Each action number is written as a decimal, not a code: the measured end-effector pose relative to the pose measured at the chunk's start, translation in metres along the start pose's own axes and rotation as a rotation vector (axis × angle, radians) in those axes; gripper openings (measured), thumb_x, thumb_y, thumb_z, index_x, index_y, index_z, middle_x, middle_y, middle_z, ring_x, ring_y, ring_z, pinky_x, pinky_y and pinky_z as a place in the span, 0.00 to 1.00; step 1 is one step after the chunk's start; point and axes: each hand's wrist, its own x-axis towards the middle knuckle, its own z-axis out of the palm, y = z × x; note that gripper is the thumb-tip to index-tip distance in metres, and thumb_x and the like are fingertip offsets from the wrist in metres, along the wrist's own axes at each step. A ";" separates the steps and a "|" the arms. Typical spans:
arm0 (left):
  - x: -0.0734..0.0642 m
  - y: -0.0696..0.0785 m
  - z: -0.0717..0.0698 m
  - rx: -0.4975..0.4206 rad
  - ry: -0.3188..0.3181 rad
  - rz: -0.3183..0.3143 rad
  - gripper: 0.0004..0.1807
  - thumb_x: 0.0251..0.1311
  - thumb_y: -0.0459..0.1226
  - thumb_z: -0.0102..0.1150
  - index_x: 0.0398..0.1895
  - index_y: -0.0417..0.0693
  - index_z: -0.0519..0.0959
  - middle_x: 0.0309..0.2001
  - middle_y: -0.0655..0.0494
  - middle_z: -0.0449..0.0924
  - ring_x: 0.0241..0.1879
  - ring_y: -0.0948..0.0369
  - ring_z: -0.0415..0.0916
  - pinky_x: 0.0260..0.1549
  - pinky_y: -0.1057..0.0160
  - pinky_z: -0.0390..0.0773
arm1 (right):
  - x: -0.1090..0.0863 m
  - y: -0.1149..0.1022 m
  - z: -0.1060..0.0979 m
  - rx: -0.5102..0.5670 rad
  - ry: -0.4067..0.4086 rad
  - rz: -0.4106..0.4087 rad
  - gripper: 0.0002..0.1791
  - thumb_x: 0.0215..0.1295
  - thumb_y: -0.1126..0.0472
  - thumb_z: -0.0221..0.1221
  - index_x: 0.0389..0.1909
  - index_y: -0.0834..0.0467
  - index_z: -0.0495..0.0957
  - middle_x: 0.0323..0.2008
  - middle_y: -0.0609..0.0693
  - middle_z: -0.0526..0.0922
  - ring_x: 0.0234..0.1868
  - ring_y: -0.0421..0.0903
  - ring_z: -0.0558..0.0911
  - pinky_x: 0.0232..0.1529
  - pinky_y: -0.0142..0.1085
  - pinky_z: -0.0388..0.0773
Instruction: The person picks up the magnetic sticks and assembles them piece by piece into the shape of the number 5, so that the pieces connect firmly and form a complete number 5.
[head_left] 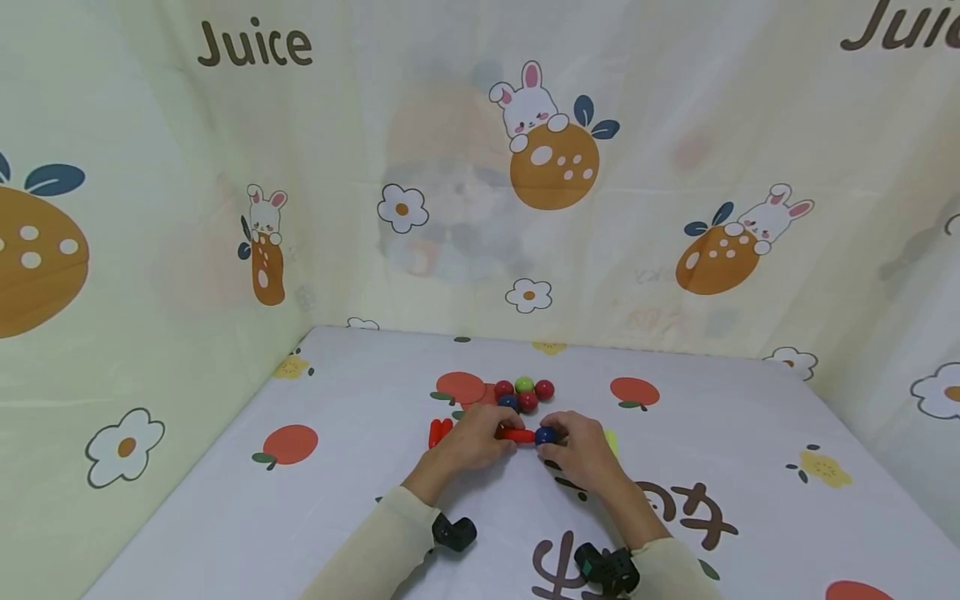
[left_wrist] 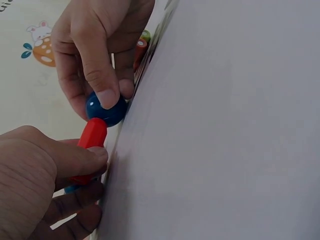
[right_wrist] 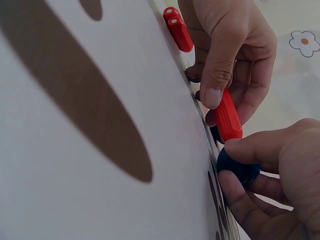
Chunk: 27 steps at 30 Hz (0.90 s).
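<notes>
In the head view my left hand (head_left: pixel 474 437) pinches a red rod (head_left: pixel 519 436) between thumb and fingers. My right hand (head_left: pixel 585 454) grips a blue ball (head_left: pixel 546 436) at the rod's right end. Both wrist views show the end of the red rod (left_wrist: pixel 93 134) against the blue ball (right_wrist: pixel 237 166); how deep it sits cannot be seen. Fingers cover the rod's other end. Some blue (left_wrist: pixel 73 188) shows behind the left fingers in the left wrist view, partly hidden.
Two red rods (head_left: pixel 440 432) lie left of the left hand. Beyond the hands sit several balls: red (head_left: pixel 544 389), green (head_left: pixel 524 384) and another blue ball (head_left: pixel 508 402). A yellow-green piece (head_left: pixel 612 442) shows behind the right hand. A printed cloth (head_left: pixel 360 400) covers the table.
</notes>
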 end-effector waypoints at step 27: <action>0.002 0.002 -0.016 0.014 -0.056 -0.070 0.21 0.57 0.28 0.70 0.54 0.47 0.83 0.39 0.60 0.80 0.38 0.62 0.76 0.40 0.67 0.80 | 0.001 -0.002 0.000 0.003 0.003 0.021 0.21 0.61 0.63 0.71 0.55 0.60 0.81 0.47 0.54 0.83 0.45 0.49 0.80 0.47 0.43 0.84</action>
